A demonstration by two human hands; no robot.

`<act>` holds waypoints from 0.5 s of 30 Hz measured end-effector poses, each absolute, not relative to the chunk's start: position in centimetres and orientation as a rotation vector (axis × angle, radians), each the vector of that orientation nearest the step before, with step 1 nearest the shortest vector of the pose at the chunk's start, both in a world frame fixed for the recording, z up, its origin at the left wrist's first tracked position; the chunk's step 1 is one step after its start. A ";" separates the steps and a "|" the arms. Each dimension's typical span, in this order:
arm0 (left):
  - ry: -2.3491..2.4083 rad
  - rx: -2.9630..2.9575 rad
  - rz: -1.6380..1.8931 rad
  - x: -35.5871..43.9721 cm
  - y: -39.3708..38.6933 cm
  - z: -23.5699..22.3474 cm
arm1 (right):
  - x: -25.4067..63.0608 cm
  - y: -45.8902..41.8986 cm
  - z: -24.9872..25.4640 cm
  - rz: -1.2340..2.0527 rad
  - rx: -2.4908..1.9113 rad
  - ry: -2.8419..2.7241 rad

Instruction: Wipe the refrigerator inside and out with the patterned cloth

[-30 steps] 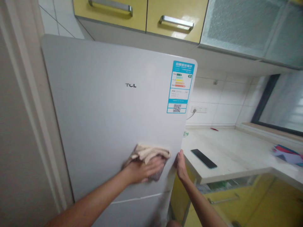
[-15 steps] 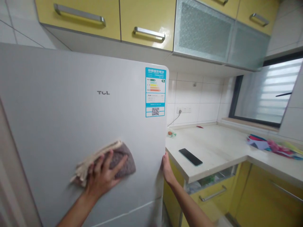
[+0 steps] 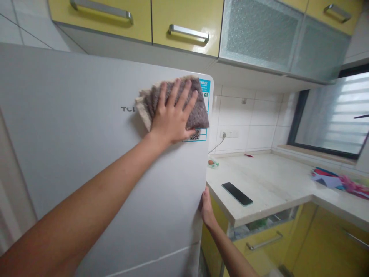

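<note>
My left hand (image 3: 174, 115) presses a folded brown-and-cream cloth (image 3: 198, 111) against the upper part of a silver-grey refrigerator door (image 3: 95, 146). Its fingers are spread over the cloth, with the thumb low on the right. Under the cloth, most of a blue-and-white energy label (image 3: 204, 134) is covered; its right strip and QR code show. The end of the TCL lettering (image 3: 127, 109) touches the cloth's left side. Lower down, my right hand (image 3: 206, 207) grips the door's right edge, its thumb visible and most fingers hidden behind.
A phone (image 3: 236, 193) lies on the white counter (image 3: 268, 177) to the right. Behind it is a plug in a wall socket (image 3: 224, 134). Colourful cloths or bags (image 3: 343, 181) lie further right. Yellow cabinets (image 3: 184, 19) hang above the refrigerator.
My left hand has moved the cloth up and right, from the middle of the door onto the label. My right hand stays on the door edge. The view has shifted slightly.
</note>
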State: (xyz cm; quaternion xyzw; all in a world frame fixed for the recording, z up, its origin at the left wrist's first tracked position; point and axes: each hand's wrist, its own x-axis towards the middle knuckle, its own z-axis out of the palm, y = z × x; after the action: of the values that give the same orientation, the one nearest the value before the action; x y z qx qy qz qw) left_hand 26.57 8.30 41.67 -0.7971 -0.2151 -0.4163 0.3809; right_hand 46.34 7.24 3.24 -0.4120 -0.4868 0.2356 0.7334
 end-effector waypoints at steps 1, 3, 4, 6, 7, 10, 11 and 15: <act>-0.508 -2.074 -0.955 27.4 8.1 40.0 | 46.5 7.3 3.3 0.530 -0.903 -1.067; -0.431 -2.144 -0.742 28.3 7.7 35.8 | 46.8 7.2 3.4 0.567 -0.897 -1.073; -0.394 -2.171 -0.653 28.5 7.5 33.3 | 47.0 7.1 3.5 0.586 -0.891 -1.075; -0.376 -2.198 -0.554 28.2 7.0 27.9 | 47.3 7.0 3.7 0.618 -0.873 -1.065; -0.392 -2.200 -0.536 27.7 6.7 24.9 | 47.4 6.9 3.9 0.630 -0.860 -1.057; -0.487 -2.173 -0.522 25.2 5.7 15.8 | 47.5 6.8 4.0 0.658 -0.838 -1.051; -0.510 -2.151 -0.529 23.9 5.4 12.6 | 47.6 6.7 3.9 0.650 -0.844 -1.045; -0.498 -2.092 -0.604 16.3 4.6 0.4 | 47.6 6.9 3.4 0.578 -0.905 -1.005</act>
State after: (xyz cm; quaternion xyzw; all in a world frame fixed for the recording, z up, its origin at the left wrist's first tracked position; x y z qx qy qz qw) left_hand 16.27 4.61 0.42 -0.8418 -0.2003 -0.2432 0.4384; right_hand 47.60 6.91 3.38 -0.4128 -0.4584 0.2635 0.7416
